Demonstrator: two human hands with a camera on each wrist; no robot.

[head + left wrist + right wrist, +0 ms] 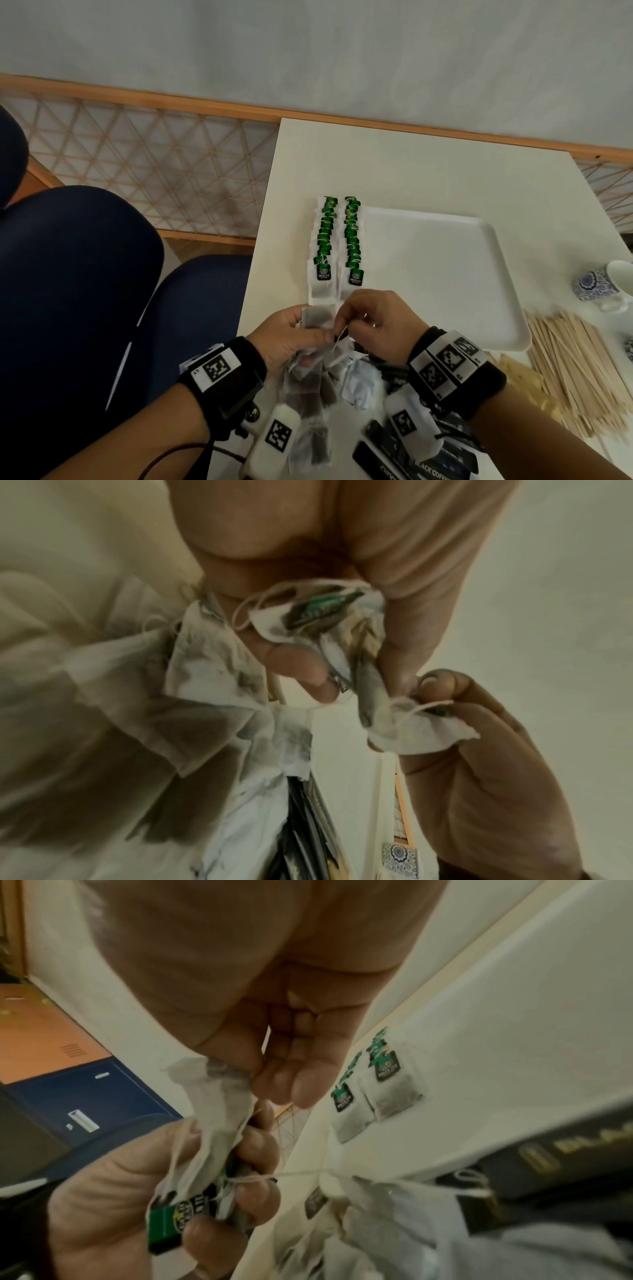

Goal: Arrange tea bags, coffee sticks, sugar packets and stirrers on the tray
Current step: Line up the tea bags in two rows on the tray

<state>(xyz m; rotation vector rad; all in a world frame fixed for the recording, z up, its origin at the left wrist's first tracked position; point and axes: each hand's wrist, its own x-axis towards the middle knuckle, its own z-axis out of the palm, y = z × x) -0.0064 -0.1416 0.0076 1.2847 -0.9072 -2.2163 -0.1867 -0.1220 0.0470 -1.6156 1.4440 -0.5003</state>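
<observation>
Tea bags (337, 236) already lie in two overlapping rows along the left edge of the white tray (445, 274), green tags up, while a loose heap (329, 380) waits on the table just below the hands. The left hand (291, 332) is curled round a small bunch of bags (205, 1123) with their tags, and the right hand (373, 318) pinches one bag's corner between thumb and fingertips (294, 1085), with strings crossing between the two. Doing this well probably means drawing that single bag free slowly, so its string slips out of the tangle instead of tearing the paper, then laying it tag-up at the near end of a row. Coffee sticks (411, 459) and stirrers (582, 373) remain off the tray.
</observation>
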